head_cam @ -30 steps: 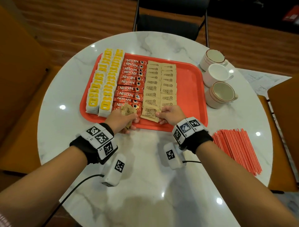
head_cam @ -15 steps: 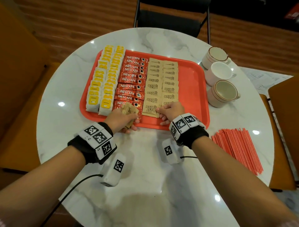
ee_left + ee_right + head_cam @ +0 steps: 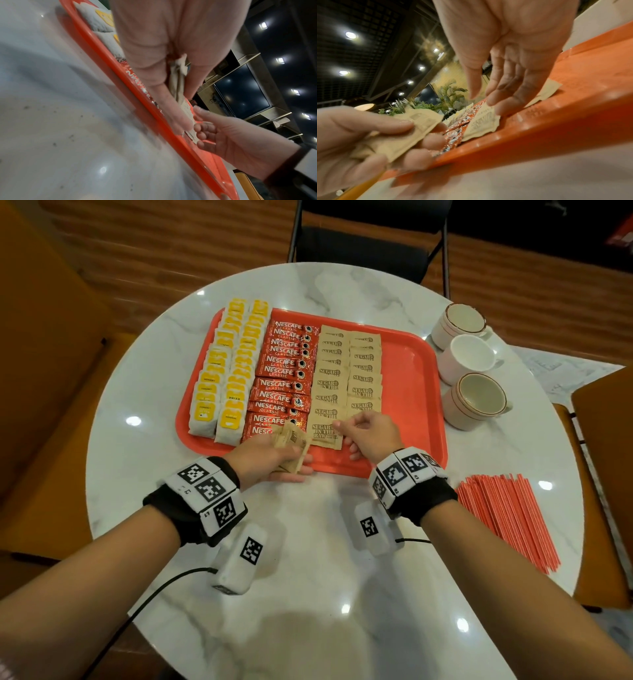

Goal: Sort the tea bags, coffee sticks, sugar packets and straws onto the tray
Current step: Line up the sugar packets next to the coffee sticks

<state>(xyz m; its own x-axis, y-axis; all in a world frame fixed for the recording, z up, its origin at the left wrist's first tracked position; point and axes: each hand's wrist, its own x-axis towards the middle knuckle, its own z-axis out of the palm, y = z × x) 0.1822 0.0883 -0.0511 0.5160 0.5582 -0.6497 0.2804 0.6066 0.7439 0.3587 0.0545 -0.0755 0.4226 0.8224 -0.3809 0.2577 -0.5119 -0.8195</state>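
1. The sugar packets [image 3: 347,378] lie in two brown columns right of centre on the red tray [image 3: 416,392], which sits in the upper middle of the head view.
2. A small stack of loose packets [image 3: 291,448] is gripped in the left hand [image 3: 265,460], thumb on top and fingers curled beneath, at the tray's near edge in the centre of the frame.
3. The right hand [image 3: 368,434] hovers over the near end of the right brown column with its fingers loosely extended and holding nothing; from the right wrist view the fingertips [image 3: 494,102] are just above the nearest packet [image 3: 482,122].
4. Left of the sugar, the red coffee sticks [image 3: 284,374] form one column.
5. Left again, the yellow-and-white tea bags [image 3: 227,371] fill two columns at the tray's left edge.
6. The straws [image 3: 507,515], a red bundle, lie on the white marble table [image 3: 308,594] at the right of the frame, off the tray.
7. Three cups [image 3: 469,364] stand in a line on the table just right of the tray, upper right.
8. A dark chair [image 3: 366,248] stands beyond the table at the top of the frame.
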